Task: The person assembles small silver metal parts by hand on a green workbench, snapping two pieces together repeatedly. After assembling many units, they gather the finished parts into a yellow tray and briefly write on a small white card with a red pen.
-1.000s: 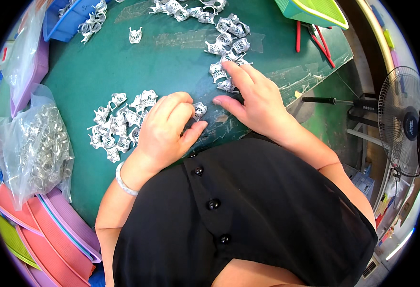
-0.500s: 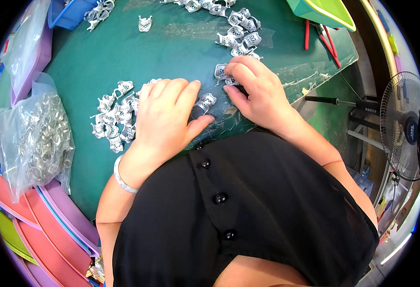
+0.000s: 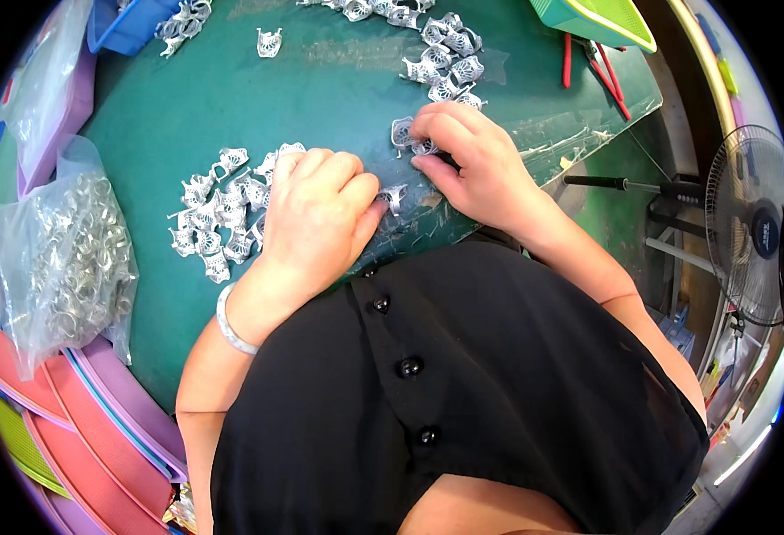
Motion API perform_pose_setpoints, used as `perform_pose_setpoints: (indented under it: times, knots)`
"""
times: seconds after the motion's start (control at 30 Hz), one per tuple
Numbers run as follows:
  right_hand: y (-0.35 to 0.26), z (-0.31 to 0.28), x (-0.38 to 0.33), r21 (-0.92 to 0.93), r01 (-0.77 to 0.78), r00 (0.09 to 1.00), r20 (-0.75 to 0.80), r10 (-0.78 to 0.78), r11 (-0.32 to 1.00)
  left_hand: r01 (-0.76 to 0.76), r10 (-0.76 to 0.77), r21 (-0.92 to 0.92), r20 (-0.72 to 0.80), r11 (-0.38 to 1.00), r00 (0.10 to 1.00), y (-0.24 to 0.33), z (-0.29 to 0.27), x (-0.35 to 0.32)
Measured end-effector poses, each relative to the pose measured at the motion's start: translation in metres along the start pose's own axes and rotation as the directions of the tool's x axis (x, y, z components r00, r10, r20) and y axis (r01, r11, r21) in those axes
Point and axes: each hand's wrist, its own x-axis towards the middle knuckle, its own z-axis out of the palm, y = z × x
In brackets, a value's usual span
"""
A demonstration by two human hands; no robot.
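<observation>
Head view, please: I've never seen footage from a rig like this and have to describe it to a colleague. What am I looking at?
There's no robot, just a person's bare hands. A fisheye camera on their head looks down, so straight edges bend. On the green table lie silvery openwork pieces: a cluster left of the hands and a curving row beyond them. The left hand has its fingertips at one piece; the right hand touches another. How firmly either is gripped is unclear. A clear bag of metal parts sits at left.
</observation>
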Motion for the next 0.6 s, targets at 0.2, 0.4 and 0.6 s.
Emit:
perform_pose_setpoints:
  times: [0.2, 0.4, 0.6]
  knots:
    - [-0.006, 0.013, 0.014, 0.122, 0.062, 0.991, 0.111, -0.075, 0.991, -0.070, 0.065, -0.077, -0.059, 0.995, 0.996, 0.004, -0.005, 0.000]
    - [-0.009, -0.004, 0.019, 0.142, 0.135, 0.989, 0.043, -0.142, 0.981, -0.068, 0.026, -0.167, -0.240, 0.984, 0.970, 0.006, -0.008, 0.001]
    - [0.022, -0.031, -0.003, -0.086, -0.271, 0.940, -0.238, 0.244, 0.959, -0.036, 0.020, -0.090, -0.176, 0.995, 0.984, 0.008, -0.007, 0.005]
